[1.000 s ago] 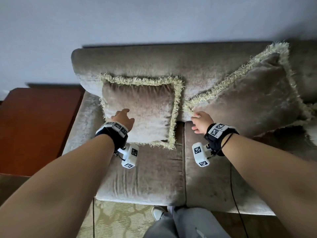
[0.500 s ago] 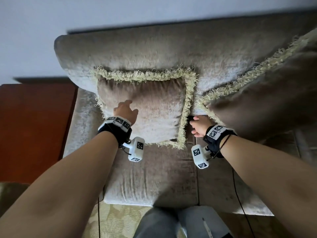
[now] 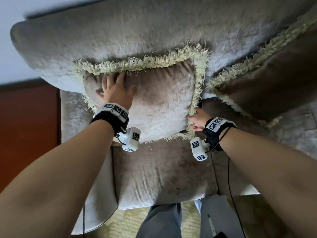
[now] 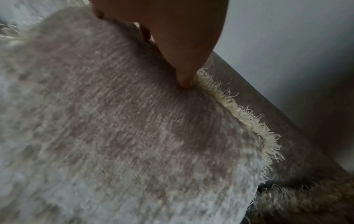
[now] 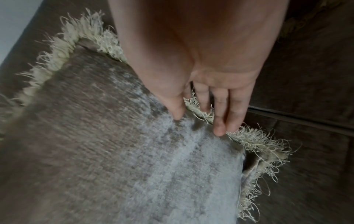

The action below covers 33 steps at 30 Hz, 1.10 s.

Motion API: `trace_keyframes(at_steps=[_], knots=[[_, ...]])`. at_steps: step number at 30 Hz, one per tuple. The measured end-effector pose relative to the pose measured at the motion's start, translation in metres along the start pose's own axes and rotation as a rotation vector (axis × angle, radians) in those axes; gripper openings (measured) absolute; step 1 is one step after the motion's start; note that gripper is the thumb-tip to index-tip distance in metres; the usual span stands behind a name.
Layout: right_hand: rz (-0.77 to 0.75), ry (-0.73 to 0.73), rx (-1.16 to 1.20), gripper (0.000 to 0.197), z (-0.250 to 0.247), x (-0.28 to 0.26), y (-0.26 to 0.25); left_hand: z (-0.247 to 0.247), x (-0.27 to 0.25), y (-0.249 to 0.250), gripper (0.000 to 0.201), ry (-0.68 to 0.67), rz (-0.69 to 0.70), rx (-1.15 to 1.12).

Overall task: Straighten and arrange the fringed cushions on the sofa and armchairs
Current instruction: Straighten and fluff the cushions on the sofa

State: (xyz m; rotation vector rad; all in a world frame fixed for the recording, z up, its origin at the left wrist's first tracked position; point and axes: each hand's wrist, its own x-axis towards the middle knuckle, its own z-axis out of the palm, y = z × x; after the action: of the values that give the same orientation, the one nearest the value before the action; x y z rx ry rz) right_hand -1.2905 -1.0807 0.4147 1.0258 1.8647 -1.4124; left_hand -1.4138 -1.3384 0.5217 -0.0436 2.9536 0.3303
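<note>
A beige fringed cushion (image 3: 159, 103) leans upright against the sofa backrest (image 3: 120, 38). My left hand (image 3: 114, 88) lies flat on its upper left part, fingers straight and pressing just below the top fringe; the left wrist view shows a fingertip (image 4: 184, 81) denting the cushion (image 4: 114, 121). My right hand (image 3: 196, 119) pinches the cushion's right edge low down. In the right wrist view the right hand (image 5: 197, 121) has its thumb on the cushion face (image 5: 114, 144) and its fingers behind the fringe (image 5: 258, 139). A second, darker fringed cushion (image 3: 267, 86) leans tilted at the right.
The sofa seat (image 3: 163, 172) lies in front of the cushion. A dark red wooden table (image 3: 25, 127) stands left of the sofa arm. My legs (image 3: 163, 222) stand on a patterned rug (image 3: 120, 220) at the seat's front edge. A cable (image 3: 229, 177) hangs from my right wrist.
My left hand slid from the cushion's lower left up to its top left and flattened. My right hand left the tilted cushion's corner and took the first cushion's right edge. The view moved closer.
</note>
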Motion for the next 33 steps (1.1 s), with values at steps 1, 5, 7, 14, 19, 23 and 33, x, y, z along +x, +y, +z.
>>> trace_keyframes(at_steps=[1,5,7,14,19,23,33], knots=[[-0.001,0.014,-0.004,0.057,0.002,0.004,-0.001,0.001,0.003,-0.002,0.062,0.0,0.027,0.018],[0.011,0.049,0.06,0.063,0.016,0.023,0.003,0.008,0.011,-0.011,0.051,0.038,0.12,0.092],[0.027,0.046,0.089,0.058,0.022,0.03,0.005,0.01,0.013,-0.014,0.045,0.064,0.141,0.107],[0.0,0.043,0.094,0.047,0.035,0.044,0.004,0.016,0.023,-0.021,0.021,0.093,0.1,0.132],[-0.034,0.038,0.081,0.033,0.04,0.044,0.002,0.015,0.019,-0.019,0.017,0.04,0.063,0.094],[-0.046,0.08,0.138,0.025,0.048,0.042,0.01,0.014,0.016,-0.029,0.016,0.022,0.008,-0.024],[-0.242,0.196,-0.073,0.016,0.028,-0.025,-0.035,-0.046,0.009,-0.05,0.018,-0.004,-0.194,-0.308]])
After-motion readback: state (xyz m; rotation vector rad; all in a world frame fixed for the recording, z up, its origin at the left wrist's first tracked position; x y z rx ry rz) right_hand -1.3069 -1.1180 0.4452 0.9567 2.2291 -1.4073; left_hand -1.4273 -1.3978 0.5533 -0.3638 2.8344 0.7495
